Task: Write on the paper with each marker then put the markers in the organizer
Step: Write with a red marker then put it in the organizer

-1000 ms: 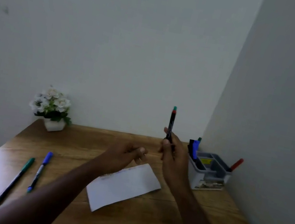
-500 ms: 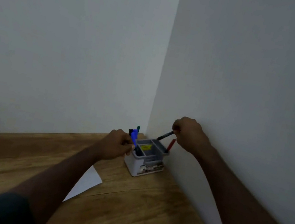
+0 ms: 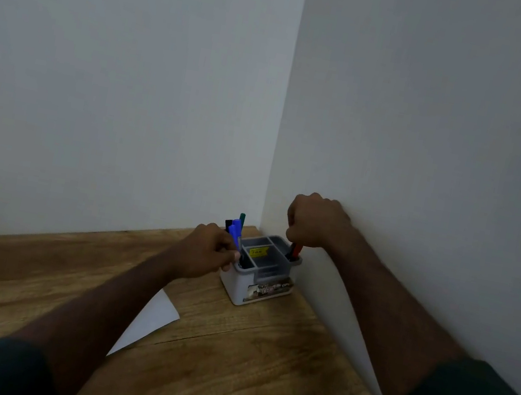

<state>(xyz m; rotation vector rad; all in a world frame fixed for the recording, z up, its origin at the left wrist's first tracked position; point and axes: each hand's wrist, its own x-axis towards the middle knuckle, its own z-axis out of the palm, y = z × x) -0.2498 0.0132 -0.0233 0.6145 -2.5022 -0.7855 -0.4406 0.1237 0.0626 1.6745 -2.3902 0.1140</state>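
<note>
**Marker going into the organizer's wall-side slot**

The organizer [image 3: 259, 277] stands on the table [image 3: 257, 364] in the corner, close to both walls. Above its wall-side end, the right hand [image 3: 312, 222] is clenched around the top of a red-and-black marker [image 3: 294, 251], whose lower end is already inside the end compartment. At the opposite end of the organizer, the left hand [image 3: 207, 252] rests against the rim with fingers curled; they lie next to the blue marker [image 3: 236, 233] standing there, but whether that grip actually holds the marker or only steadies the box cannot be told. A green-capped marker [image 3: 242, 219] and a dark one stand in the same end compartment. The middle compartments, one with a yellow sticker, look empty. The paper [image 3: 150, 320] lies on the table in front of the organizer, partly under the left forearm.

Risks, as I judge them: the organizer looks light, so a marker pushed down at an angle could tip or slide it, more so if the left hand lets go. Letting the marker go too early could leave it leaning out over the rim. Withdrawing the left hand carelessly could drag the upright markers out.
</note>
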